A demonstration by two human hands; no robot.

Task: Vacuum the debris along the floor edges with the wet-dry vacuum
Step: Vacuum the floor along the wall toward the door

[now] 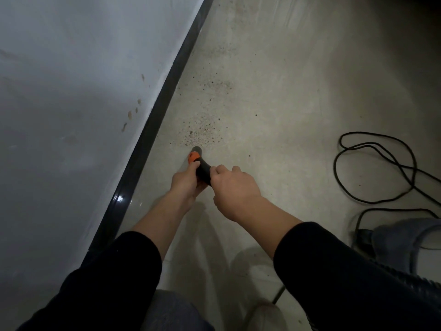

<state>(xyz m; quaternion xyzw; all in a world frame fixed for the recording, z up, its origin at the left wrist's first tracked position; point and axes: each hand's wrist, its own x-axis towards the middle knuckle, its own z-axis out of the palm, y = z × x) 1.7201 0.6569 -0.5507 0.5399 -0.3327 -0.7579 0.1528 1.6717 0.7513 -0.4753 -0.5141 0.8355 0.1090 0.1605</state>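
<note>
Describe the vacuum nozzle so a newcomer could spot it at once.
Find the dark baseboard slanting diagonally below the grey wall. Just right of it, the left hand and right hand grip the nozzle, a short black tube tipped toward scattered debris. Its orange collar sets it apart from the thin black cord looped far right.

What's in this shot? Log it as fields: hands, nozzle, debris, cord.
left hand: grips nozzle near its orange collar
right hand: grips nozzle behind the left
nozzle: tip down at floor, at near edge of debris
debris: dark specks on floor beside baseboard, ahead of tip
cord: black, looped on floor at right
</note>
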